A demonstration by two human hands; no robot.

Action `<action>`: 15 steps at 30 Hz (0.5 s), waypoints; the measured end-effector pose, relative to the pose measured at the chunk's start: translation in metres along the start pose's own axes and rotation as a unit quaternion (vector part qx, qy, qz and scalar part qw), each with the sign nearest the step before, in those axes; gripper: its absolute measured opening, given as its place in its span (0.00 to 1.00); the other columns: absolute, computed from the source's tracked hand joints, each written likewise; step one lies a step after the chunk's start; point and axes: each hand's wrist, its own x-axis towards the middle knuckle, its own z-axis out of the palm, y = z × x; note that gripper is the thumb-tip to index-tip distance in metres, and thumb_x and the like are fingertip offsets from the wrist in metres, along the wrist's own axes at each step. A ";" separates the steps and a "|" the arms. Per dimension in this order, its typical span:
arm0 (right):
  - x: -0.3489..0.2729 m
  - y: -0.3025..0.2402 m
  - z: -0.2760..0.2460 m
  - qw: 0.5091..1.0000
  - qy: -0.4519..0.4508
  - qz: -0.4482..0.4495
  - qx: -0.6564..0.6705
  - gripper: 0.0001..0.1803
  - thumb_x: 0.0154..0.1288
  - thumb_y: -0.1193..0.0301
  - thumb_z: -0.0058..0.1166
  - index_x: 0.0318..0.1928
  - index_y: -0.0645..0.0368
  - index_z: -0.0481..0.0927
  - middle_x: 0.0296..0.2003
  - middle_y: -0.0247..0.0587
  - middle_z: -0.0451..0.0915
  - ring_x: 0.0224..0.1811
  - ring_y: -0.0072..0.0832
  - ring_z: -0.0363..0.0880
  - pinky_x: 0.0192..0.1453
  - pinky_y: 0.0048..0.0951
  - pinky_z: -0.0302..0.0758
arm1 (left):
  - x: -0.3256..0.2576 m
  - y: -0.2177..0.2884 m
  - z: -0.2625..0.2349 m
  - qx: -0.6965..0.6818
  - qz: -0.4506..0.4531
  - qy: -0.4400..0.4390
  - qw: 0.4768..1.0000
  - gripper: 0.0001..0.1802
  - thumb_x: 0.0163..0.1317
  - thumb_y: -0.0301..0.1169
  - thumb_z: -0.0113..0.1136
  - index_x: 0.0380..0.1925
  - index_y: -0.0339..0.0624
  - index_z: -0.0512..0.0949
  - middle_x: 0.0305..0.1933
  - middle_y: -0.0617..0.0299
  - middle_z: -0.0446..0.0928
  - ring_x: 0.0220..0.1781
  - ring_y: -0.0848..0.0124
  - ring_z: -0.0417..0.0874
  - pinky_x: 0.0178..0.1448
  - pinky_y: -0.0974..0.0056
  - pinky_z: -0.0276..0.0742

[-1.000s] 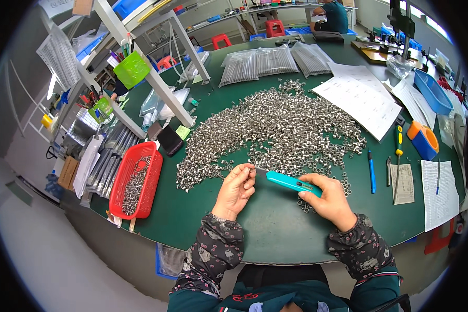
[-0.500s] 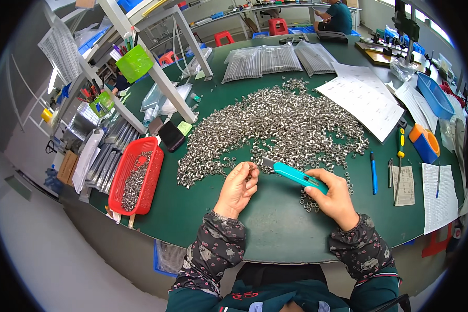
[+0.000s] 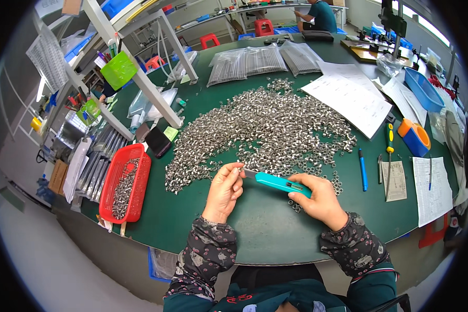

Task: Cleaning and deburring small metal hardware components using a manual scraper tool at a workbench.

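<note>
- Tabletop (image 3: 270, 236): green; front edge bows across, just ahead of the person's body.
- Open room: green surface shows between the two wrists and down to that edge; another strip runs from the left grip (image 3: 223, 192) across to the red basket (image 3: 142, 187).
- Far side of the grips: closely bounded by a broad pile of metal rings (image 3: 265, 122), loose ones straying beside the right grip (image 3: 320, 197).
- Right side: green gap, then a blue pen (image 3: 363, 171) and a yellow-handled screwdriver (image 3: 389, 138).
- Basket stands near the tabletop's left edge, part filled with small metal pieces.
- Left grip: narrow, fingertips pinching a small metal ring (image 3: 241, 169); detail too small to read.
- Right grip: closed around a utility knife (image 3: 275, 182), held above the tabletop between both grips.
- Knife: teal body, slanted, blade (image 3: 250, 173) extended leftward at the ring; contact cannot be told.
</note>
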 end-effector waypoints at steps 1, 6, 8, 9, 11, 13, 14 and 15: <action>0.000 0.001 0.001 1.000 0.003 -0.006 0.000 0.15 0.50 0.68 0.59 0.41 0.57 0.78 0.31 0.45 0.79 0.33 0.41 0.78 0.37 0.35 0.73 | 0.001 -0.001 0.000 -0.008 -0.006 -0.009 1.000 0.08 0.65 0.28 0.48 0.42 0.40 0.72 0.31 0.65 0.71 0.20 0.84 0.62 0.17 0.81 0.54; -0.005 0.003 -0.007 1.000 -0.006 0.020 0.002 0.15 0.50 0.68 0.59 0.41 0.56 0.78 0.32 0.45 0.79 0.33 0.41 0.78 0.37 0.35 0.73 | 0.003 -0.005 0.002 -0.005 -0.023 -0.032 0.999 0.08 0.65 0.30 0.49 0.42 0.40 0.72 0.29 0.68 0.69 0.21 0.83 0.61 0.18 0.80 0.53; -0.005 0.005 -0.004 1.000 -0.005 0.006 -0.001 0.15 0.50 0.68 0.59 0.41 0.56 0.78 0.31 0.44 0.79 0.33 0.40 0.78 0.36 0.35 0.73 | 0.002 -0.004 0.000 0.008 -0.014 -0.029 0.999 0.08 0.65 0.30 0.49 0.41 0.40 0.72 0.29 0.68 0.69 0.21 0.83 0.61 0.18 0.80 0.53; -0.004 0.004 -0.001 1.000 -0.007 -0.006 0.002 0.16 0.50 0.68 0.60 0.41 0.56 0.78 0.31 0.44 0.79 0.32 0.40 0.78 0.36 0.35 0.73 | 0.002 -0.003 0.000 0.009 -0.012 -0.027 1.000 0.08 0.65 0.30 0.49 0.41 0.40 0.72 0.29 0.68 0.69 0.21 0.83 0.61 0.18 0.80 0.53; -0.004 0.003 -0.003 1.000 -0.008 0.010 0.002 0.16 0.50 0.68 0.60 0.41 0.56 0.78 0.31 0.44 0.79 0.32 0.40 0.78 0.36 0.35 0.73 | 0.003 -0.004 0.000 0.006 -0.022 -0.042 0.999 0.08 0.66 0.31 0.49 0.41 0.40 0.72 0.29 0.68 0.68 0.21 0.83 0.61 0.18 0.79 0.53; -0.005 0.001 -0.004 1.000 -0.009 0.029 0.001 0.16 0.50 0.68 0.60 0.42 0.56 0.78 0.31 0.44 0.79 0.33 0.40 0.78 0.36 0.34 0.73 | 0.003 -0.006 -0.001 0.001 -0.032 -0.044 0.998 0.09 0.66 0.33 0.49 0.40 0.40 0.72 0.28 0.67 0.68 0.22 0.83 0.61 0.18 0.79 0.54; -0.004 -0.001 -0.003 1.000 0.022 -0.008 -0.011 0.16 0.50 0.69 0.60 0.41 0.57 0.78 0.31 0.45 0.79 0.33 0.40 0.78 0.36 0.34 0.73 | 0.003 -0.007 -0.001 0.001 -0.032 -0.043 0.999 0.09 0.66 0.33 0.49 0.40 0.40 0.72 0.28 0.67 0.68 0.22 0.83 0.61 0.18 0.79 0.54; -0.004 -0.002 -0.003 0.997 0.052 -0.045 -0.022 0.16 0.50 0.70 0.60 0.41 0.58 0.78 0.32 0.45 0.79 0.33 0.40 0.78 0.37 0.34 0.74 | 0.003 -0.007 0.000 -0.024 -0.040 -0.035 0.998 0.09 0.66 0.33 0.49 0.39 0.40 0.72 0.29 0.67 0.68 0.22 0.83 0.61 0.18 0.79 0.54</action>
